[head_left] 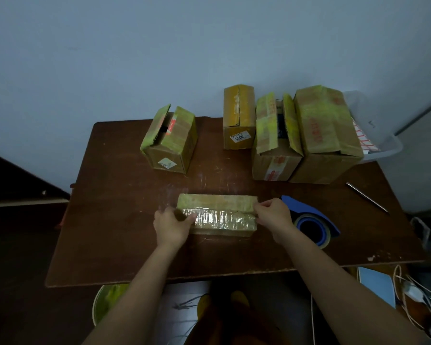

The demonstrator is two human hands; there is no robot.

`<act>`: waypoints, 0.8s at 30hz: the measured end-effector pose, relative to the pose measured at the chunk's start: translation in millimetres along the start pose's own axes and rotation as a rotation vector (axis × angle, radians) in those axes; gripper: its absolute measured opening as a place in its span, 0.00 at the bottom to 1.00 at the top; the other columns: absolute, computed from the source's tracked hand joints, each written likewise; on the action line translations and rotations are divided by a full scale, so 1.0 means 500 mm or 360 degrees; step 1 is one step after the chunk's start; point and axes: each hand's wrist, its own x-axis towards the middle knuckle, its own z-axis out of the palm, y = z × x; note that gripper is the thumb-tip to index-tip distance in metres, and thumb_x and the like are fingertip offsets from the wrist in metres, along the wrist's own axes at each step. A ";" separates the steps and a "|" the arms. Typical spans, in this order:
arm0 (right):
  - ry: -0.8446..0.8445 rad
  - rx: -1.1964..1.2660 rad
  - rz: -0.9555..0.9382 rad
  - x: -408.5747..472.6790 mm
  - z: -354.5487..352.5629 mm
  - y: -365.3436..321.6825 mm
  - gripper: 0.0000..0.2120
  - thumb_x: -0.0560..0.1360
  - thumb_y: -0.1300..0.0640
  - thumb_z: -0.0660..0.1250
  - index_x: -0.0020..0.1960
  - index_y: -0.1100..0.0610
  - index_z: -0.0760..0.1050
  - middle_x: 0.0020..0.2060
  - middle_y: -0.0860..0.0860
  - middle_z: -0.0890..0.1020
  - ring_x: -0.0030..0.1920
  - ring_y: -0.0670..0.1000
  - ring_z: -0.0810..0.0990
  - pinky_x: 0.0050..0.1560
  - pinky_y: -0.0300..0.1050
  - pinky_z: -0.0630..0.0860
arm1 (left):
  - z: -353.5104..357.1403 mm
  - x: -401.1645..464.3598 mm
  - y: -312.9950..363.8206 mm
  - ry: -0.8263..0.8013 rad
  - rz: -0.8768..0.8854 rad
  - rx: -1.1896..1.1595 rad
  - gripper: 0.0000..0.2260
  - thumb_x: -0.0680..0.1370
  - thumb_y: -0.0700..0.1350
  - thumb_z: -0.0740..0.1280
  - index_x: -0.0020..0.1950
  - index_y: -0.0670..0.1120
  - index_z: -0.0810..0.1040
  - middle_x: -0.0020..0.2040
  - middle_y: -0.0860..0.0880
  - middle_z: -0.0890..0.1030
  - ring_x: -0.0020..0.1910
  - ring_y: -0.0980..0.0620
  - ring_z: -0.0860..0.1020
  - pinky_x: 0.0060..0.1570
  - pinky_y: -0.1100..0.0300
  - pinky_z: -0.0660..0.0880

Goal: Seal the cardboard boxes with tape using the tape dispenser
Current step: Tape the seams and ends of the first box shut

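Brown table (pixel 115 220), metal rod (pixel 367 197) at its right, clear plastic bin (pixel 381 143) behind

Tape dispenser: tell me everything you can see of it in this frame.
The tape dispenser is blue, plastic by its look, with a long curved body and a roll of tape mounted at its near end. It lies on the table, just right of the flat box, partly hidden behind the right hand. That hand is at the box's end, and neither hand holds the dispenser.
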 end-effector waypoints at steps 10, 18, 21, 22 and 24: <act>-0.0170 0.0372 0.0260 0.006 0.000 -0.022 0.10 0.78 0.61 0.68 0.56 0.66 0.77 0.49 0.61 0.81 0.51 0.58 0.81 0.58 0.53 0.79 | 0.017 -0.046 -0.035 0.0146 -0.0104 -0.0245 0.17 0.69 0.53 0.78 0.45 0.40 0.80 0.51 0.43 0.72 0.49 0.46 0.72 0.55 0.53 0.73; -0.0333 0.0758 0.0339 0.007 -0.006 -0.032 0.06 0.78 0.53 0.68 0.50 0.56 0.77 0.44 0.50 0.78 0.42 0.47 0.75 0.46 0.38 0.73 | 0.030 -0.051 -0.044 0.0102 -0.0165 -0.0298 0.17 0.73 0.45 0.76 0.60 0.50 0.79 0.57 0.45 0.65 0.59 0.42 0.69 0.56 0.60 0.67; -0.0330 0.0626 0.0203 0.015 -0.002 -0.027 0.06 0.79 0.56 0.67 0.50 0.59 0.78 0.41 0.51 0.78 0.40 0.46 0.76 0.44 0.39 0.74 | 0.030 -0.059 -0.033 0.0135 -0.0131 -0.0276 0.23 0.72 0.44 0.76 0.64 0.51 0.73 0.60 0.42 0.66 0.62 0.41 0.66 0.56 0.58 0.66; -0.0305 0.0547 0.0144 0.018 0.003 -0.022 0.05 0.79 0.57 0.67 0.51 0.59 0.78 0.40 0.51 0.79 0.40 0.47 0.76 0.44 0.40 0.75 | 0.028 -0.061 -0.031 0.0150 -0.0118 -0.0306 0.24 0.72 0.43 0.76 0.64 0.51 0.71 0.61 0.41 0.67 0.63 0.41 0.65 0.58 0.56 0.66; -0.0215 0.0405 0.0036 0.025 0.014 -0.008 0.05 0.78 0.57 0.69 0.52 0.58 0.79 0.43 0.51 0.81 0.44 0.48 0.79 0.49 0.44 0.77 | 0.024 -0.062 -0.032 0.0179 -0.0092 -0.0381 0.26 0.70 0.42 0.77 0.62 0.51 0.67 0.62 0.40 0.68 0.64 0.42 0.64 0.60 0.52 0.66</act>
